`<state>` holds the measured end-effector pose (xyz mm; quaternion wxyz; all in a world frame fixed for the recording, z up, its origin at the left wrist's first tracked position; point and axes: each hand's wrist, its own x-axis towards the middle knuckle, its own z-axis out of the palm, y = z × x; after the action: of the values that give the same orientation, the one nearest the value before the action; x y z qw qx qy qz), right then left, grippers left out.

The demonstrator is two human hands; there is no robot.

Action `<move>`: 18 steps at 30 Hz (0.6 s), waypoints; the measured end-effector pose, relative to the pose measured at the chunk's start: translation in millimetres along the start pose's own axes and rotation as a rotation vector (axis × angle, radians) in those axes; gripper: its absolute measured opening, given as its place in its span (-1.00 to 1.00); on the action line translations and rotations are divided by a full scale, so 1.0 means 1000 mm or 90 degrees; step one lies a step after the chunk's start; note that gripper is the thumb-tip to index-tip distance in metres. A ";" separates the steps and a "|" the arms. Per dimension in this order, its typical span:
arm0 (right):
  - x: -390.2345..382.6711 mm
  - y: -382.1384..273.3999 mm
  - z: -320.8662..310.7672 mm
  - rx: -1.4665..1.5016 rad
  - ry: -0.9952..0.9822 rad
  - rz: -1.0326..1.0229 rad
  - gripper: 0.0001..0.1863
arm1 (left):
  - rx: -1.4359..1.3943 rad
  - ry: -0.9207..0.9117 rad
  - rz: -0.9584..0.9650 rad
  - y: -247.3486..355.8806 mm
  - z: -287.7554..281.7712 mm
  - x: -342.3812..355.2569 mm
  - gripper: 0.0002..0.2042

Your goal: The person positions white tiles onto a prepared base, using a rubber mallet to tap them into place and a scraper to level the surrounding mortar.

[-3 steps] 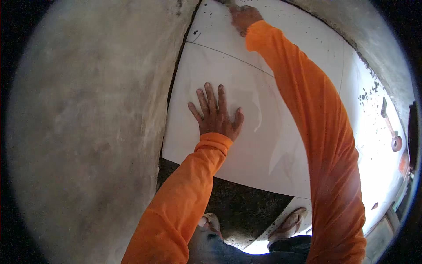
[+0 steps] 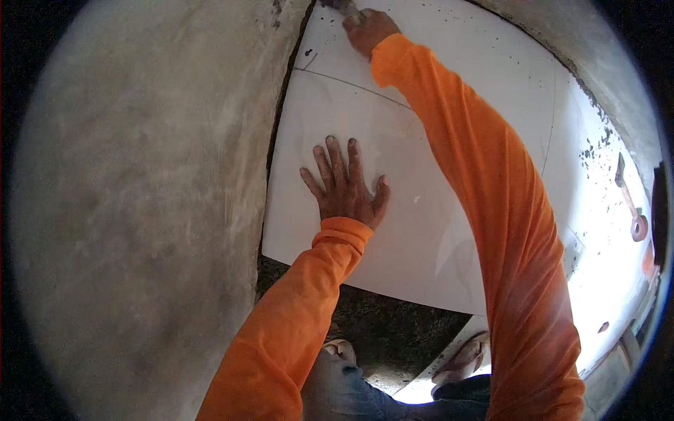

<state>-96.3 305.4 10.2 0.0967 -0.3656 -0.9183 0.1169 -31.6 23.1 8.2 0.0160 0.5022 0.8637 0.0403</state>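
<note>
My left hand [image 2: 344, 184] lies flat with fingers spread on a white floor tile [image 2: 421, 245], near its left edge beside the grey concrete wall [image 2: 140, 210]. My right hand [image 2: 368, 31] reaches to the far end of the white tiles, closed on a grey tool [image 2: 342, 8] at the top edge of the view; the tool's head is too small to make out. Thin joint lines cross the tiles, and dark specks lie around the right hand.
A dark, rough unfinished patch [image 2: 386, 319] lies below the near tile edge, beside my sandalled feet [image 2: 460, 361]. At the right, a long tool with a red ring-shaped end [image 2: 637, 226] lies on the brightly lit tiles. Another concrete surface [image 2: 597, 56] curves along the far right.
My right hand and the tool have shifted left, toward the tiles' far left corner. My left hand stays spread on the tile, slightly lower in the picture.
</note>
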 end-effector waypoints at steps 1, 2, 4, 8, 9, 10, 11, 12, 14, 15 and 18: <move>-0.036 -0.025 -0.021 0.282 -0.024 0.137 -0.66 | 0.001 -0.012 -0.004 -0.001 0.003 -0.007 -0.26; -0.071 -0.020 -0.019 0.240 0.021 0.060 -0.65 | -0.015 -0.025 0.005 0.010 0.005 -0.012 -0.27; -0.092 -0.013 -0.007 0.216 0.060 -0.026 -0.63 | -0.011 -0.048 0.004 0.011 0.005 -0.017 -0.27; -0.074 0.006 0.003 0.222 0.042 -0.008 -0.59 | -0.007 -0.052 0.017 0.013 0.007 -0.019 -0.27; -0.061 0.018 0.003 0.254 0.086 0.087 -0.59 | -0.026 -0.053 0.027 0.025 0.008 -0.017 -0.27; -0.053 0.010 0.001 0.307 0.131 0.175 -0.58 | -0.022 -0.063 0.020 0.024 0.008 -0.016 -0.27; -0.061 0.003 0.003 0.307 0.129 0.177 -0.58 | -0.018 -0.073 0.014 0.024 0.010 -0.015 -0.26; -0.079 -0.024 -0.009 0.320 0.063 0.170 -0.59 | -0.005 -0.078 0.005 0.015 0.010 -0.018 -0.26; -0.087 -0.044 -0.031 0.350 -0.006 0.155 -0.60 | 0.019 -0.043 0.010 -0.001 0.005 -0.020 -0.26; -0.089 -0.024 -0.048 0.229 -0.043 -0.028 -0.62 | 0.017 -0.037 0.010 0.002 0.002 -0.015 -0.26; -0.070 0.013 -0.041 0.102 0.107 -0.162 -0.70 | -0.017 -0.046 0.032 0.017 0.005 -0.015 -0.26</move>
<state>-26.7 271.9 39.5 0.2161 -0.2461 -0.9336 0.1453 -9.1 19.2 4.9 0.0526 0.5244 0.8491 0.0343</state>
